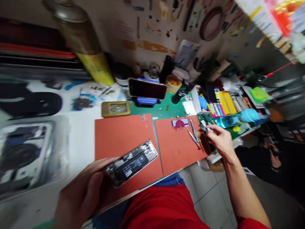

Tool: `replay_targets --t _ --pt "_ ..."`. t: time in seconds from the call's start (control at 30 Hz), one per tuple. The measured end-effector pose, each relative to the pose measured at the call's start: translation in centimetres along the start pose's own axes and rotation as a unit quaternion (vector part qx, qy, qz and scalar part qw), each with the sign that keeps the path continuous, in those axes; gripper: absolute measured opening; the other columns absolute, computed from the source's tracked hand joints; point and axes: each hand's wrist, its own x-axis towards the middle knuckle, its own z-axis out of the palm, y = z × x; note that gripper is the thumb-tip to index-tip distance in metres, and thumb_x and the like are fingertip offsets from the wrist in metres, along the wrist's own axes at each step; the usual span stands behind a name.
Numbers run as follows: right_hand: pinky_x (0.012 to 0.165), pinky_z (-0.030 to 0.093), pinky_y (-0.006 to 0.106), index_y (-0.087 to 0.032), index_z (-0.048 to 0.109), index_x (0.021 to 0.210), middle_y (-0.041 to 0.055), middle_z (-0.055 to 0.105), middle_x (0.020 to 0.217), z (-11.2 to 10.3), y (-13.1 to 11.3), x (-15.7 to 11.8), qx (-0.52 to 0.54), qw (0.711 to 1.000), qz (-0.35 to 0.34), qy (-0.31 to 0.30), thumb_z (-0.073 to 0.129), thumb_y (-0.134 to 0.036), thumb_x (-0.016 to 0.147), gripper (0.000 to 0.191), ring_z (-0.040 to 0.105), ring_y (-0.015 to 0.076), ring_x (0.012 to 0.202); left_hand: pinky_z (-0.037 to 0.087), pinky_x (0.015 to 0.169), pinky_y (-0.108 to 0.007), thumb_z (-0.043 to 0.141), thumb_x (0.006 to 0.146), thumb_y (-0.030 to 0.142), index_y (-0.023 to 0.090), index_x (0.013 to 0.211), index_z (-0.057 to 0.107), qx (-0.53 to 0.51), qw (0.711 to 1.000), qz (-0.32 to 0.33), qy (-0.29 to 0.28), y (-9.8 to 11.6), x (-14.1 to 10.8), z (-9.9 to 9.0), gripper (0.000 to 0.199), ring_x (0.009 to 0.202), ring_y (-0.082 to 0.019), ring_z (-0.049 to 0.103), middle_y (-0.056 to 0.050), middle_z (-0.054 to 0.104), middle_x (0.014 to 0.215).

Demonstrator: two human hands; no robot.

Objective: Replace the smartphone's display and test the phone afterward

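Observation:
My left hand (83,187) is closed round one end of an opened smartphone (133,162), tilted over the orange-red mat (119,133). The phone's black battery and silver inner parts face up. At the right edge of a second orange-red mat (171,146), my right hand (220,138) has its fingertips pinched together among small dark and metallic items. What they grip is too blurred to name. Beside that hand lie a screwdriver (194,130) and slim tweezers-like tools (192,138). A small blue and dark red piece (180,123) rests at the mat's top.
A dark-screened phone (147,88) stands on a blue holder behind the mats, near a gold tin (116,109). A spray can (83,44) rises at back left. To the right are a blue bottle (237,118) and a box of colourful items (202,100). Another person's hand (275,157) shows far right.

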Motion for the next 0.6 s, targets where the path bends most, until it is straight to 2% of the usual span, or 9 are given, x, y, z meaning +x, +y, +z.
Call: replay_targets --t 0.03,0.1,0.2,0.27,0.37,0.43,0.53,0.6 --pt "0.047 0.043 0.025 -0.014 0.077 0.104 -0.0025 0.063 0.061 0.1 -0.3 -0.8 0.029 1.0 -0.001 -0.013 0.07 -0.038 0.092 0.028 0.054 0.011 0.046 0.059 0.102 -0.037 0.047 0.107 0.033 0.041 0.133 0.068 -0.011 1.0 -0.018 0.0 -0.2 -0.3 0.0 0.034 0.116 -0.024 0.073 0.007 0.076 0.127" --pt "0.048 0.049 0.029 -0.015 0.079 0.101 0.003 0.071 0.067 0.4 -1.1 -2.4 0.088 0.995 -0.003 -0.05 0.066 -0.04 0.093 0.029 0.061 0.0152 0.049 0.058 0.102 -0.035 0.045 0.108 0.029 0.033 0.129 0.069 -0.039 0.999 -0.009 -0.006 -0.4 -0.6 0.2 0.032 0.117 -0.023 0.073 0.002 0.076 0.128" --pt "0.056 0.059 0.034 -0.021 0.082 0.107 0.0071 0.077 0.08 1.4 -2.6 -4.9 0.233 0.967 0.009 -0.104 0.083 -0.04 0.083 0.03 0.073 0.0213 0.062 0.057 0.098 -0.032 0.042 0.11 0.028 0.025 0.127 0.069 -0.055 0.998 0.004 0.003 -0.4 -0.5 0.5 0.032 0.114 -0.021 0.073 -0.004 0.077 0.123" --pt "0.057 0.061 0.033 -0.024 0.083 0.109 0.0062 0.077 0.079 2.2 -3.7 -6.3 0.279 0.953 0.013 -0.114 0.092 -0.038 0.076 0.036 0.073 0.0216 0.063 0.056 0.098 -0.031 0.04 0.111 0.029 0.024 0.125 0.07 -0.041 0.999 -0.007 0.006 -0.5 -0.4 0.6 0.033 0.112 -0.02 0.073 -0.004 0.078 0.119" --pt "0.05 0.056 0.03 -0.025 0.084 0.102 0.0039 0.073 0.071 3.9 -4.6 -7.5 0.22 0.972 -0.015 -0.087 0.089 -0.034 0.084 0.021 0.067 0.0177 0.055 0.056 0.097 -0.03 0.041 0.111 0.03 0.023 0.122 0.071 -0.026 1.0 -0.016 0.007 -0.5 -0.5 0.8 0.033 0.109 -0.019 0.074 -0.003 0.079 0.117" --pt "0.053 0.056 0.031 -0.024 0.084 0.097 0.005 0.074 0.077 5.2 -4.8 -7.7 0.154 0.982 -0.069 -0.08 0.084 -0.033 0.089 0.011 0.067 0.0178 0.06 0.057 0.098 -0.032 0.041 0.111 0.029 0.023 0.123 0.071 -0.024 0.999 -0.02 0.01 -0.5 -0.5 0.9 0.033 0.109 -0.019 0.074 -0.004 0.079 0.118" --pt "0.06 0.059 0.032 -0.024 0.084 0.093 0.0065 0.077 0.091 7.0 -4.9 -7.6 0.078 0.98 -0.133 -0.124 0.082 -0.036 0.092 0.011 0.069 0.0185 0.069 0.058 0.098 -0.034 0.042 0.11 0.028 0.023 0.123 0.071 -0.025 0.999 -0.016 0.022 -0.5 -0.6 1.0 0.032 0.109 -0.019 0.074 -0.004 0.079 0.118" --pt "0.058 0.059 0.03 -0.024 0.084 0.095 0.0054 0.078 0.089 7.9 -5.2 -7.7 0.064 0.982 -0.132 -0.118 0.082 -0.036 0.092 0.012 0.069 0.0172 0.066 0.059 0.097 -0.034 0.044 0.11 0.027 0.023 0.123 0.07 -0.029 0.999 -0.003 0.027 -0.5 -0.6 1.0 0.03 0.109 -0.019 0.075 -0.005 0.079 0.117"
